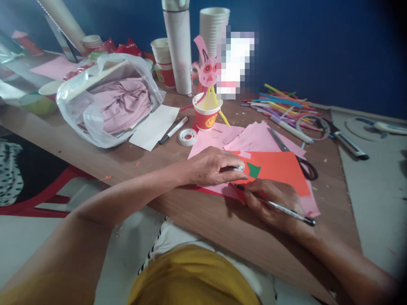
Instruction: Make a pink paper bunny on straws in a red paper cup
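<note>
My right hand [273, 199] is closed round a slim black-tipped pen [286, 210]. Its tip points left toward my other hand, low over the sheets. My left hand [219, 167] pinches a small white round piece [239, 168] between thumb and fingers; most of it is hidden, so its kind is unclear. Beneath both hands lies an orange paper sheet [280, 169], on top of pink paper [251, 135]. A green paper scrap [253, 170] rests on the orange sheet beside my left fingertips. Scissors [307, 167] with black handles lie at the sheet's right edge.
Behind the papers stands a red cup [206, 114] with a pink paper rabbit. A white ring [188, 137], a marker [174, 130] and a plastic bag [111, 101] are to the left. Colourful sticks [282, 103] and a box cutter [348, 142] lie right. A white tumbler [178, 51] stands behind.
</note>
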The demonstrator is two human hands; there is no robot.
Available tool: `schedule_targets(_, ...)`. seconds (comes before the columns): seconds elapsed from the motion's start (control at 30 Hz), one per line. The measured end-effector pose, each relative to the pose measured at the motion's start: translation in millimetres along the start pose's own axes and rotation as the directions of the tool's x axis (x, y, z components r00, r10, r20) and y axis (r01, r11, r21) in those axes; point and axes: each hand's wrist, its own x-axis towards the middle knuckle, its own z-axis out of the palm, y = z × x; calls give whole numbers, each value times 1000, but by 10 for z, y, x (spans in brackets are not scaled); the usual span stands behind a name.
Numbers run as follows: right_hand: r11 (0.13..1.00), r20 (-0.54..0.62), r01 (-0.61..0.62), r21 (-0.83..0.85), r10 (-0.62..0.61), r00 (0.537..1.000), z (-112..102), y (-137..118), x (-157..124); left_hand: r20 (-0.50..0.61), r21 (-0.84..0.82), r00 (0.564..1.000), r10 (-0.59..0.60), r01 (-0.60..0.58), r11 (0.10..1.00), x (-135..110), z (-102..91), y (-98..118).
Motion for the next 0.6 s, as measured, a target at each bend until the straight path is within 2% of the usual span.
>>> schedule_targets(0.37,997,-79,-78,5,78,994,-54,-46,107,0,14,1000,3,-3,1000,4,13,-16)
schedule_targets(0.6,976,-50,-160,147,169,984,-57,-26,136,-18,14,1000,21,-20,1000,6,21,-16)
